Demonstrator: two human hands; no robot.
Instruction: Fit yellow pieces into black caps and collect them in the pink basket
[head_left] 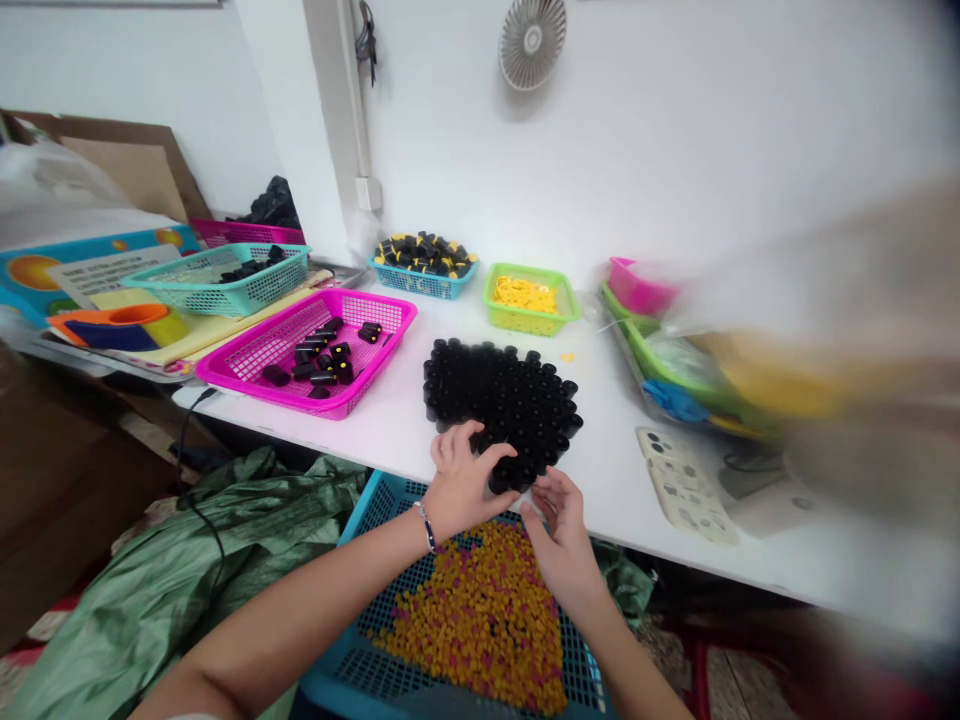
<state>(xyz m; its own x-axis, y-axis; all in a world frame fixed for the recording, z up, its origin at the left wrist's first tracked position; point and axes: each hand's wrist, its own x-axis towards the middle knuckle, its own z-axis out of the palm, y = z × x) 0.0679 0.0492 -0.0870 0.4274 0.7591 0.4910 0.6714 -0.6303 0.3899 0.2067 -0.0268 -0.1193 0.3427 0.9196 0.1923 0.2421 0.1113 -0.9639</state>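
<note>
Dozens of black caps (pixel 501 388), round and glossy, stand packed on one table (pixel 397 425). The left hand (pixel 466 482) and right hand (pixel 559 528) curve at their near edge; whether either grips one, I cannot tell.

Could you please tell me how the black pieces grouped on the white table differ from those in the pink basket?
The grouped pieces stand upright and packed close together, whereas the basket pieces are scattered loosely, several lying on their sides. The grouped pieces are many; the basket pieces are far fewer. Some basket pieces show yellow at one end, while no yellow is visible on the grouped pieces. Both are black and roughly cylindrical.
</note>
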